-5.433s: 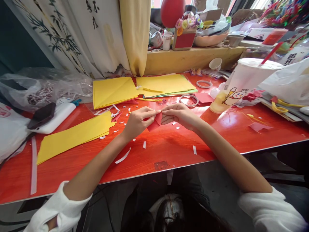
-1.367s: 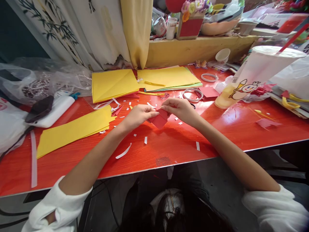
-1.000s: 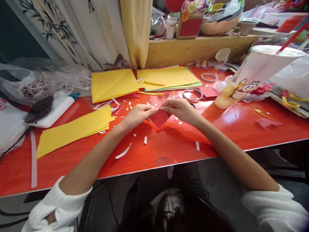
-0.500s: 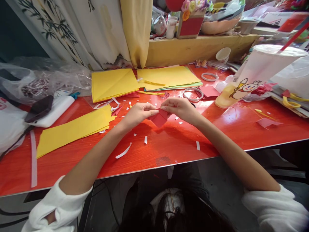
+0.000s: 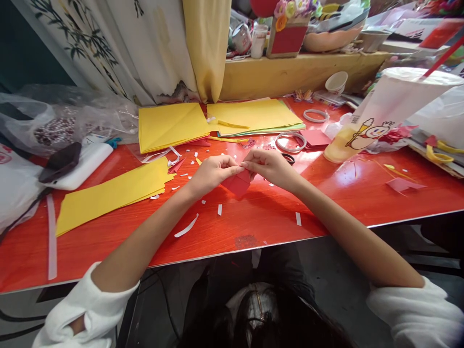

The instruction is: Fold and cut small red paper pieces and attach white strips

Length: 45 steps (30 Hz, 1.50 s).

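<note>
Left of the drink cup (image 5: 375, 116), we pinch the folded red paper (image 5: 238, 185) with our left hand (image 5: 213, 173) and right hand (image 5: 272, 166), both closed at its upper edge. Uneven pulling between them could tear it or skew its crease.

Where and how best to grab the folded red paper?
Probably pinch the folded red paper face to face at its lower corner, coming from the near side: it looks thin and flat, and that corner juts out uncovered, while the left hand and right hand pinch its upper part.
</note>
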### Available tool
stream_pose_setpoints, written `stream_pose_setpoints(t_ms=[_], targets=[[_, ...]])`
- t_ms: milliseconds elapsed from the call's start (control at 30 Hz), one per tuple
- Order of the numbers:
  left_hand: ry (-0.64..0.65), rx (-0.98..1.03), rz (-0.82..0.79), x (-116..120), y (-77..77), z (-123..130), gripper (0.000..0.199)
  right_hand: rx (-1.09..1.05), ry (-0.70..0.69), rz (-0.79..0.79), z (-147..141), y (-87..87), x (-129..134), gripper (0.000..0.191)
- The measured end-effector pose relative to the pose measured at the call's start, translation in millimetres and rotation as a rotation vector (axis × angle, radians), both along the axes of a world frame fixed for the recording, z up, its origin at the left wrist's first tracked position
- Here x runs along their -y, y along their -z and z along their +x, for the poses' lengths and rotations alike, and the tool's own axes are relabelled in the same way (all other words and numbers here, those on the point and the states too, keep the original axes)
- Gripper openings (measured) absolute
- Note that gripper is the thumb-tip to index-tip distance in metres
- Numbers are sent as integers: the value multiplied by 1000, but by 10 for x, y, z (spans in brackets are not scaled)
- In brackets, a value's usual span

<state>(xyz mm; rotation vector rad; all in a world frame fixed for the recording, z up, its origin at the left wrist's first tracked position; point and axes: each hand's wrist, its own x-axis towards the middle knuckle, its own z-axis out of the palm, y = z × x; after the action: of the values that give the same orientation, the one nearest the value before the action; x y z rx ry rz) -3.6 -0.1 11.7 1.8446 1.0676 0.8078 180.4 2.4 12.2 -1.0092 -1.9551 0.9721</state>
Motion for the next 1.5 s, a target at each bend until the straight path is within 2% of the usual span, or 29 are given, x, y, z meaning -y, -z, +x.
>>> stream_pose_setpoints(t_ms=[133,300,533,700,833,1000,1200,1333,1500], targets=[[-31,-33,57,15,11,10,29,-18,-31,8,6,-3,5,22],[-15,-36,25,-15,25,0,27,-23,9,47,32,-2,-30,19],[9,35,-187,-9,-23,11,22,10,100,73,56,-12,-57,20],[40,156,-270,21,-82,35,10,40,162,145,91,4,-103,19],[0,127,-317,32,-109,33,9,32,196,168,122,23,-139,19],[30,20,-256,4,-115,-22,19,22,185,166,126,27,-132,18],[3,-43,-60,-19,-29,-17,24,58,-7,38,26,-31,-9,20],[-1,-51,-39,-1,3,8,25,78,25,40,-2,-38,27,20],[2,23,-86,24,-55,20,28,12,88,74,68,-16,-42,21]])
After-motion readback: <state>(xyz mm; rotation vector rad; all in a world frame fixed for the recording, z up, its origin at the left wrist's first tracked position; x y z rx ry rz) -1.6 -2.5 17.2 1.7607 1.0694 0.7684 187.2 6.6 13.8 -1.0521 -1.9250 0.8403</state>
